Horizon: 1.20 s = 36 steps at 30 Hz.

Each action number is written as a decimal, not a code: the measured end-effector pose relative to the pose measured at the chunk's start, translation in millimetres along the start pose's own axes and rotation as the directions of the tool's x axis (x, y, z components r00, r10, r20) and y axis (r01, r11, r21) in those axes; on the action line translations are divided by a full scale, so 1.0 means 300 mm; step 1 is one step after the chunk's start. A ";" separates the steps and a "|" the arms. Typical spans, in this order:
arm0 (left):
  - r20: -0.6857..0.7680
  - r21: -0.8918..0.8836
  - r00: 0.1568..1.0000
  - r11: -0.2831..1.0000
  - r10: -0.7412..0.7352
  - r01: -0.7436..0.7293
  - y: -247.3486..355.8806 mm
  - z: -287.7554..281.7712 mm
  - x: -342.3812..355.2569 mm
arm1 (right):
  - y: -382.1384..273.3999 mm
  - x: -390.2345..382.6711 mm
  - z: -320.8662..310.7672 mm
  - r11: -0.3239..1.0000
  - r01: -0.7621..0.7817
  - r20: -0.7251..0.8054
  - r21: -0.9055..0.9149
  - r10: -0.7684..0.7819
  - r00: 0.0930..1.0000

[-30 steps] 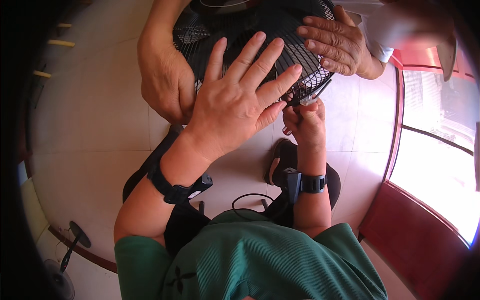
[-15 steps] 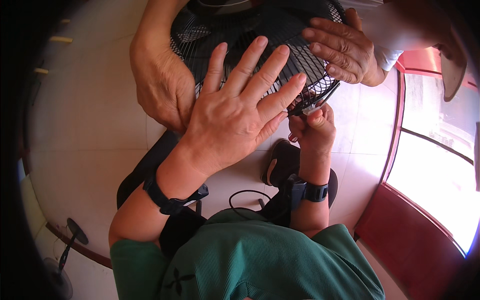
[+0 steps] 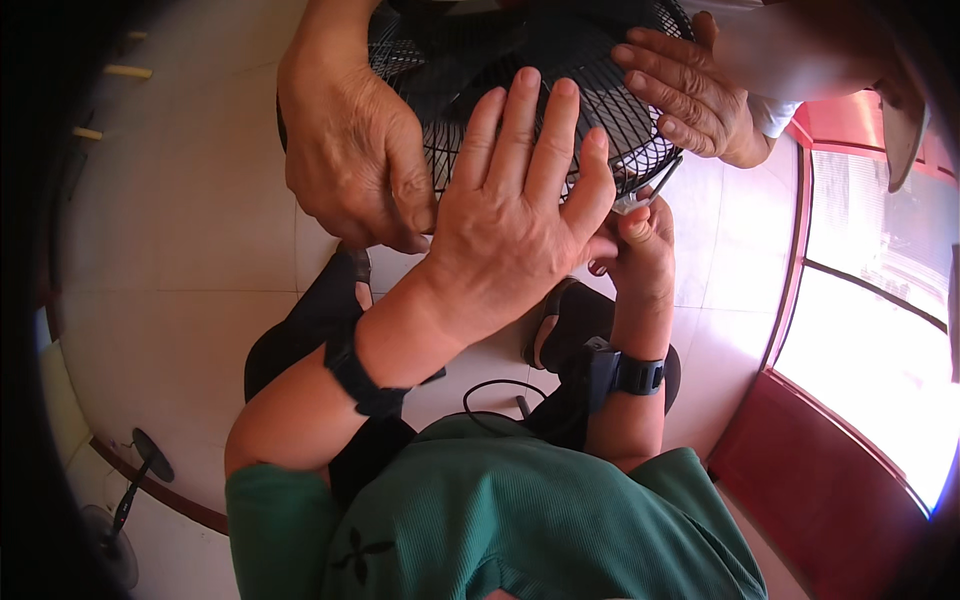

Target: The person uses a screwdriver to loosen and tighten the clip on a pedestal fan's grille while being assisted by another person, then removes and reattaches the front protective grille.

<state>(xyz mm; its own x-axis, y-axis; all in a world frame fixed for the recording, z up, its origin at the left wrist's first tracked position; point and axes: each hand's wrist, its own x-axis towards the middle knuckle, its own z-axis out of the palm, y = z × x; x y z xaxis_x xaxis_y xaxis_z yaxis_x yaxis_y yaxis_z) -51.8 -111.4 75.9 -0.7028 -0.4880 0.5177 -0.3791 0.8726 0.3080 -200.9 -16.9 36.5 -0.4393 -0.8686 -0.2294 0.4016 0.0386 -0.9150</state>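
A round black wire fan guard (image 3: 605, 120) is at the top of the view, with dark blades (image 3: 560, 40) showing through its wires. My left hand (image 3: 515, 210) lies over the guard's near side, fingers stretched out, back of the hand up. At the guard's near right rim, my right hand (image 3: 643, 245) is closed on a small pale clip (image 3: 628, 205) with a thin dark lever sticking up from it. My left hand partly hides the right fingers. Another person's hand (image 3: 360, 160) curls by the guard's left rim, and a second hand (image 3: 685, 95) rests against its right side.
A dark shoe (image 3: 570, 320) and pale floor tiles (image 3: 180, 350) show below the guard. A black cable (image 3: 490, 383) loops near my lap. A red-framed glass panel (image 3: 870, 270) stands at right. Dark stands with round bases (image 3: 150, 455) are at lower left.
My left hand has shifted right, its fingers a little closer together. The guard and the other person's hand at its left rim have also moved right. My right hand stays at the clip.
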 end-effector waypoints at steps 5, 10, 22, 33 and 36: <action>-0.079 0.101 0.996 0.995 0.035 -0.027 0.013 0.050 0.039 | -0.014 0.027 -0.066 0.999 -0.044 0.063 0.021 0.042 0.997; -0.116 0.152 0.991 0.987 0.073 -0.055 0.014 0.070 0.059 | -0.004 0.036 -0.091 0.990 -0.048 0.133 0.133 0.030 0.991; -0.115 0.185 0.989 0.981 0.087 -0.065 -0.004 0.073 0.046 | -0.004 0.062 -0.084 0.994 -0.069 0.190 0.081 0.052 0.980; -0.115 0.168 0.985 0.979 0.132 -0.112 -0.025 0.080 0.043 | 0.006 0.042 -0.054 0.999 0.040 0.055 0.006 -0.040 0.998; -0.121 0.172 0.987 0.981 0.107 -0.086 -0.020 0.084 0.036 | -0.012 0.034 -0.007 1.000 -0.011 -0.052 -0.021 0.010 0.999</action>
<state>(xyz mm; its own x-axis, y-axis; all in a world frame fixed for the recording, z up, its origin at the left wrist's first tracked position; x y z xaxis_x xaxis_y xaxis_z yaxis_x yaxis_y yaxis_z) -72.3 -121.3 59.6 -0.6615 -0.3905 0.6403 -0.4153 0.9016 0.1208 -208.3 -24.7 36.8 -0.4762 -0.8414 -0.2554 0.3894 0.0585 -0.9192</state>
